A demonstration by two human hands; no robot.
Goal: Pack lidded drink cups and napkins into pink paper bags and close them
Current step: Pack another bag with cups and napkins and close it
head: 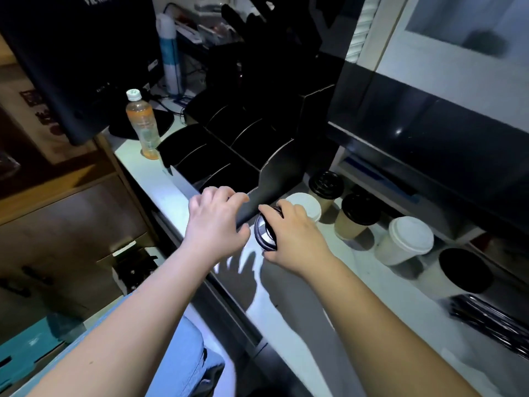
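Note:
My right hand (292, 237) grips a cup with a black lid (264, 232) on the white counter (372, 305), fingers wrapped over the lid's rim. My left hand (214, 222) hovers just left of it with fingers spread, holding nothing, its tips near the black organizer's front edge. Behind my right hand stands a white-lidded cup (305, 204). Further right are two brown cups with black lids (326, 186) (357, 214), another white-lidded cup (406, 239) and a black-lidded white cup (461, 270). No pink bag or napkins are in view.
A black compartment organizer (229, 150) stands on the counter behind my hands. A bottle of orange drink (143, 124) is at its left, under a dark monitor (80, 58). A dark shelf unit (429, 133) overhangs the cups. Black wrapped items (492, 322) lie at right.

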